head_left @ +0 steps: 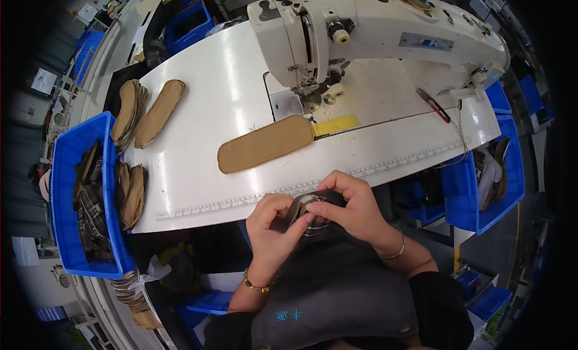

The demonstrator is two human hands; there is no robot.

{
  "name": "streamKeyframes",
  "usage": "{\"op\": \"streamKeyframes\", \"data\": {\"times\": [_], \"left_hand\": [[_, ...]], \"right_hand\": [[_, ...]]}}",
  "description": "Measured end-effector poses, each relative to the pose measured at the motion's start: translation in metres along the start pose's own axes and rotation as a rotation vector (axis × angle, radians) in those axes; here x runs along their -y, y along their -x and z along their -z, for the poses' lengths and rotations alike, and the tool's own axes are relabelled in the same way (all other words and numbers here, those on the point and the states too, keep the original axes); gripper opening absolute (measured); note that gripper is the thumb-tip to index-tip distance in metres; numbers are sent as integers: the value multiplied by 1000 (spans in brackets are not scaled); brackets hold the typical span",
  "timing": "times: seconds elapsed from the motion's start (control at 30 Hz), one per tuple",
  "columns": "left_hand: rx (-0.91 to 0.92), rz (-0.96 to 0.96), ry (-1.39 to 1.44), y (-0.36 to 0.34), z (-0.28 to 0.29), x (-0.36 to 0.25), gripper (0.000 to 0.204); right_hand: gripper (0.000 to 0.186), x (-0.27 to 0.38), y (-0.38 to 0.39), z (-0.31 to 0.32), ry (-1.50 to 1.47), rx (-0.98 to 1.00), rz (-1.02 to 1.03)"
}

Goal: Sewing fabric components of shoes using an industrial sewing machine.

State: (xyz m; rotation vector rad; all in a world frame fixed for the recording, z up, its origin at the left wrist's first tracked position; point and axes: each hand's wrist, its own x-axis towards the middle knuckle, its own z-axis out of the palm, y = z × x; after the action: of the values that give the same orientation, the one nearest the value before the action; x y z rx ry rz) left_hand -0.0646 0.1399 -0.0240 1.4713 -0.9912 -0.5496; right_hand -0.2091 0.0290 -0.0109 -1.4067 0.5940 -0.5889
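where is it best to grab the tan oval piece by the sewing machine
Probably the rounded left end of the tan oval piece, pinched from the person's near left: it lies flat, that end points away from the sewing machine, and its right end sits beside the yellow strip.

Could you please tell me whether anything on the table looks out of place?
Nothing clearly stands out as damaged or spilled; only the small red-and-black tool lies loose and slanted on the white table, looking slightly untidy.
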Motion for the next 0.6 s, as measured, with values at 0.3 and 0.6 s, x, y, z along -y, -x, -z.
{"op": "streamKeyframes", "data": {"times": [0.3,0.6], "left_hand": [[-119,-242,-294,-1,-6,-1,9],[351,544,872,4,9,9,21]], "right_hand": [[21,-2,5,-6,53,-8,36],[16,-2,-2,14,-426,392,-276]]}}
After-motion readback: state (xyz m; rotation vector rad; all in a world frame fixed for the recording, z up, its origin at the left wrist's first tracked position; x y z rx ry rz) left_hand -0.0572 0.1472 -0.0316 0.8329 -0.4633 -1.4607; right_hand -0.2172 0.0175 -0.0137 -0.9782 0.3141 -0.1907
